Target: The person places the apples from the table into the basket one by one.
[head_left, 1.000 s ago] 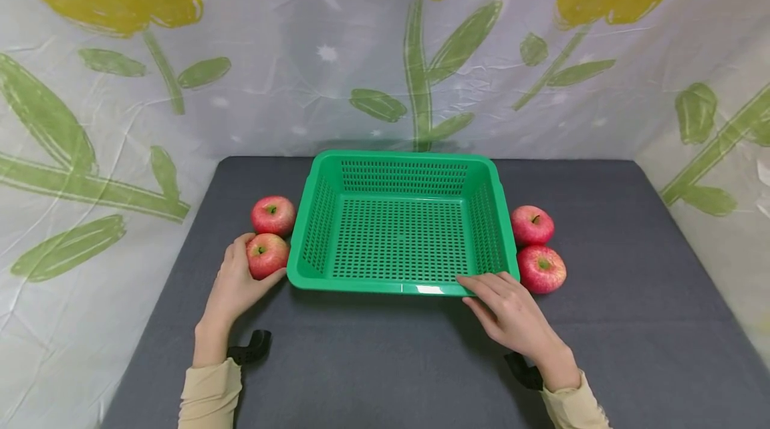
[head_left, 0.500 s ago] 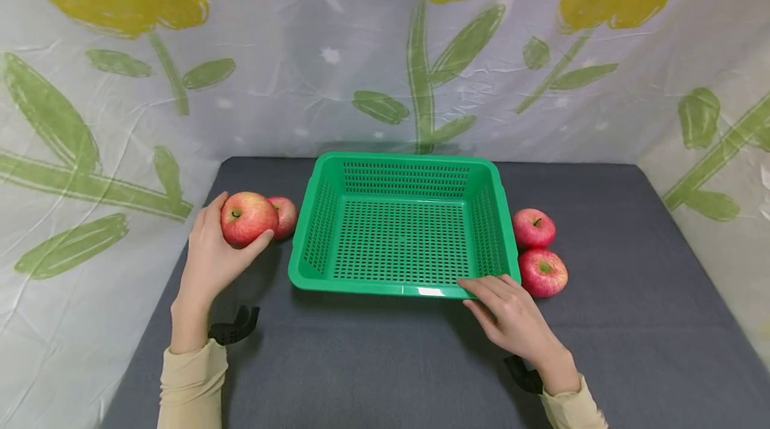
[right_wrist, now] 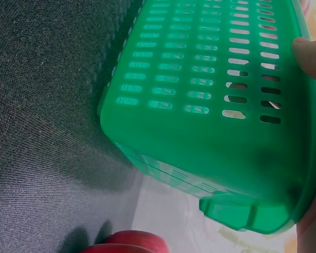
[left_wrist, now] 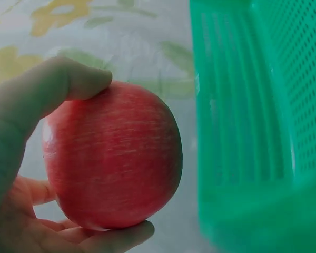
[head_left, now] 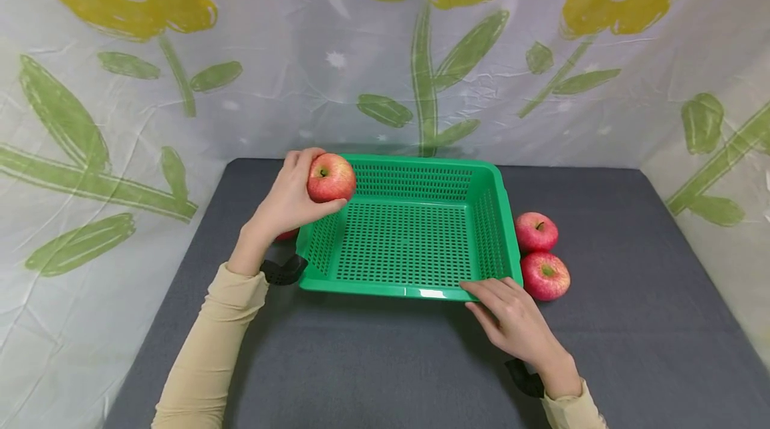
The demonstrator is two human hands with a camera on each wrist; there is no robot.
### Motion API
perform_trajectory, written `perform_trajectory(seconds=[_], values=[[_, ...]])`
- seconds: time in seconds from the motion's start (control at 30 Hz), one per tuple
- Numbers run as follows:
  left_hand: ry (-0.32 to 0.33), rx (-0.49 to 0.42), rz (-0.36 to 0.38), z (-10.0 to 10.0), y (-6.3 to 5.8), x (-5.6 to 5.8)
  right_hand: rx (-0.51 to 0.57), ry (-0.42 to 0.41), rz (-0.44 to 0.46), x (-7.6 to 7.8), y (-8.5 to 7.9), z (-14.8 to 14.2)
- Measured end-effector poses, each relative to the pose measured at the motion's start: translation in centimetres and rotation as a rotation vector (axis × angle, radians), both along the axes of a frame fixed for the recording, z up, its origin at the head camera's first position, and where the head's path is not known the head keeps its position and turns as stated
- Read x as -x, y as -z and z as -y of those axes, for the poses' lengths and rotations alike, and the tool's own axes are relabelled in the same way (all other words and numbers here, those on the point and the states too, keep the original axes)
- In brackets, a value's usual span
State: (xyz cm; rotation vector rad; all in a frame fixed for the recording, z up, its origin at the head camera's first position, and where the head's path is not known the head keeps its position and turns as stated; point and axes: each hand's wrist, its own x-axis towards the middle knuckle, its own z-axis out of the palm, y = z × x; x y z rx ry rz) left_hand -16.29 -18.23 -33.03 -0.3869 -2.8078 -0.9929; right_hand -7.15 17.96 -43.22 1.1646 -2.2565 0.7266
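My left hand (head_left: 287,196) grips a red apple (head_left: 331,178) above the back left corner of a green plastic basket (head_left: 361,287). In the left wrist view, the thumb lies on one side of the apple (left_wrist: 116,158) and the fingers on the other, with the basket's wall (left_wrist: 242,105) beside it. My right hand (head_left: 511,319) pinches the basket's front rim near its right corner, the thumb (right_wrist: 312,59) on the outside. Inside the basket, the perforated bottom shows bare. Another apple (head_left: 287,235), mostly hidden by the left wrist, lies left of the basket.
Two red apples, one farther back (head_left: 536,232) and one nearer (head_left: 545,276), sit against the basket's right side. A dark grey cloth (head_left: 385,362) covers the table. Behind it hangs a white sheet (head_left: 289,81) printed with yellow flowers.
My left hand has picked up the nearer left apple, lifted it leftward, then carried it right and back over the basket's left rim. The right hand has stayed on the front rim.
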Motion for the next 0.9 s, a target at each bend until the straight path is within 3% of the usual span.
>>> perform_trajectory(seconds=[0.2,0.43,0.6,0.9], values=[[0.083,0.053,0.060,-2.4,0.9,2.6,0.001,-0.001,0.017,-0.2,0.1,0.0],[0.137,0.241,0.120,-3.8,2.2,4.9,0.008,-0.002,0.014,-0.3,0.0,0.0],[0.173,0.344,0.194,-4.5,3.5,5.8,0.011,-0.006,0.006,-0.3,-0.1,0.0],[0.189,0.389,0.283,-4.9,5.4,6.1,0.011,-0.013,0.008,-0.1,-0.3,0.1]])
